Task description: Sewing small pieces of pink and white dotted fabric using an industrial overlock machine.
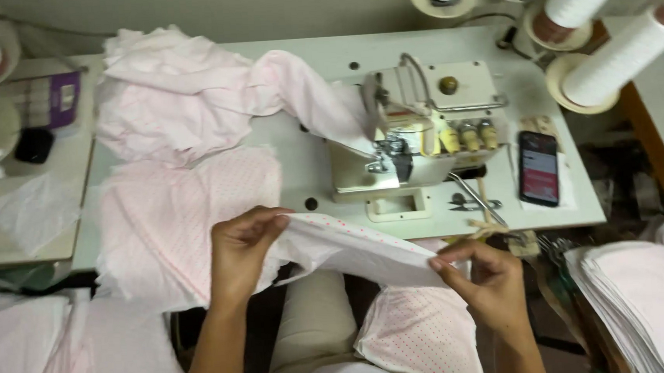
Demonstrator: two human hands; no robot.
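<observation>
— What's nearest?

— Both hands, off the front edge of the sewing table [556, 215]. The left hand [242, 249] is pinched shut on one end of a dotted white fabric piece [351, 247]; the right hand [485, 277] is closed on the other end, thumb on top. The piece hangs stretched between them, above the person's lap.

— And under it?

— More dotted cloth on the lap [421, 331], partly hidden by the right forearm. At the right edge a stack of cut pieces [646, 290] is cut off by the frame.

— On the tabletop?

— Along the front-left edge lies a flat pink layer [188, 218]. Just behind the held piece stands the overlock machine [414, 139], mid-table; its needle area is too small to make out. Scissors [475, 197] lie beside its base, and a phone [538, 168] sits near the right edge, screen lit.

— Farther back?

— A bunched pink heap [180, 92] fills the back-left corner, one tail running into the machine. Thread cones [631, 45] rise past the back-right corner, partly cropped.
</observation>
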